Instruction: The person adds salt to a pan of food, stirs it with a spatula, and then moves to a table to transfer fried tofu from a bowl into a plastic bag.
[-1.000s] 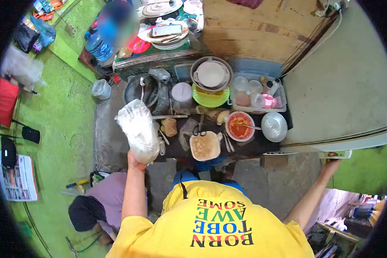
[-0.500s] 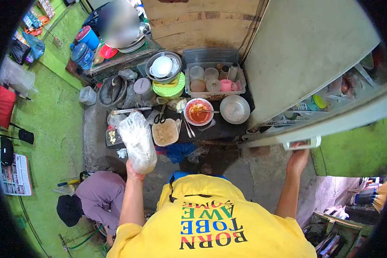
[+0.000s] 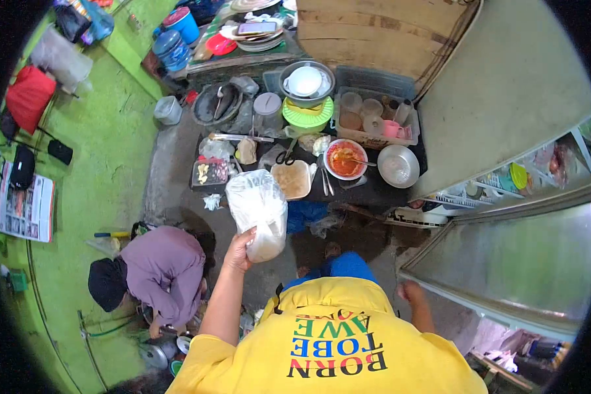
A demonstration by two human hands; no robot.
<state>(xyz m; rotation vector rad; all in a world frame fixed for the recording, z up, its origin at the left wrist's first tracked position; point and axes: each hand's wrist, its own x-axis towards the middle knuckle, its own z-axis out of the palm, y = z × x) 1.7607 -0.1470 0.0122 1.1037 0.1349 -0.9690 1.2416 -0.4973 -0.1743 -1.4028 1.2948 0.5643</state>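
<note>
My left hand (image 3: 241, 249) is closed around a white, filled plastic bag (image 3: 259, 207), held up in front of the low work surface. On the right, the refrigerator door (image 3: 505, 249) stands open. My right hand (image 3: 412, 291) is closed at the door's near edge; its fingertips are partly hidden. Beyond the door, shelves with a yellow-lidded tub (image 3: 518, 176) and bagged items show inside the refrigerator. Just past the bag, a square container (image 3: 292, 179) of pale contents and a bowl of red sauce (image 3: 345, 159) with a spoon rest on the surface.
A metal bowl (image 3: 398, 165), a bin of cups (image 3: 377, 125), a green basket (image 3: 307, 113) and a stone mortar (image 3: 217, 104) crowd the surface. At lower left a person in a purple top (image 3: 164, 262) crouches by the green wall (image 3: 98, 197).
The refrigerator door has swung wider open, with my right hand moving inward and nearer my body. My left hand still holds the bag. The view has shifted, showing more of the refrigerator's inside.
</note>
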